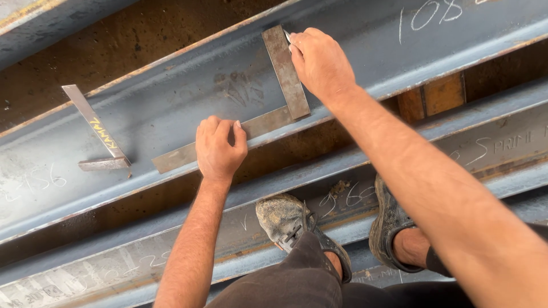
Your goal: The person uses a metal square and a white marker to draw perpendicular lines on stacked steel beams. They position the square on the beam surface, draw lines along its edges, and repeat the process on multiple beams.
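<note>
Steel beams fill almost the whole view, long and grey-blue, running from the near left to the far right. The biggest beam [171, 114] lies in the middle, with chalk marks on its flat web and rusty raised edges along both sides. A second beam [502, 148] lies nearer, and the person stands on it with two dusty shoes [285, 219]. Between the beams are dark, rusty gaps.

On the web of the big beam lies a large steel square [285, 74], rusty brown. Its long blade goes from the left toward the right along the near edge of the beam, and its short blade goes to the far side.

The left hand [220, 148] presses on the long blade, fingers bent down over it at the beam's near edge, so its grip is closed on the square. The right hand [319, 60] is at the far end of the short blade, fingers pinched together on a small pale marker [287, 36] touching the blade's edge.

Further left, well apart from both hands, a smaller square [97, 128] lies on the same web. The web between the two squares is bare, with faint chalk scribbles only.
</note>
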